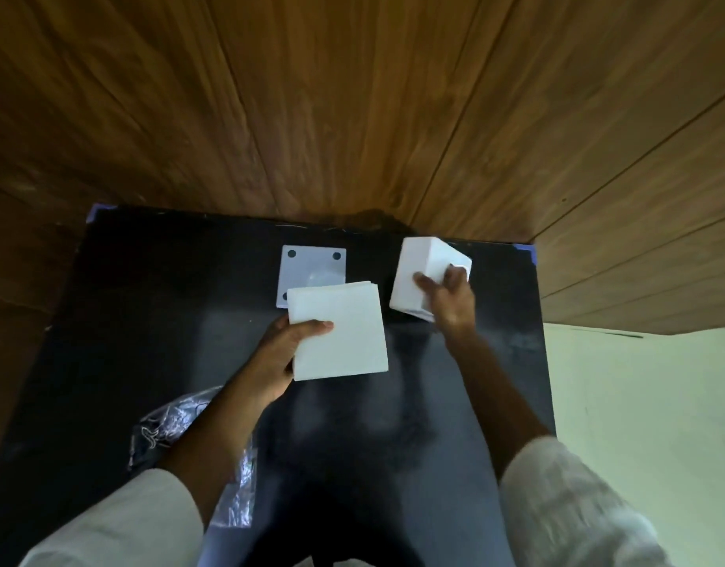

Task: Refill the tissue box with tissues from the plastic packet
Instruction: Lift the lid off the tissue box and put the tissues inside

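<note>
We see both our forearms reaching forward from pale, loose sleeves. Our left hand (277, 358) is held palm-up and closed in a grip, thumb lying flat on top, fingers hidden underneath. Our right hand (449, 298), farther forward and slightly blurred, is clamped from above, fingers spread and curled downward.
</note>
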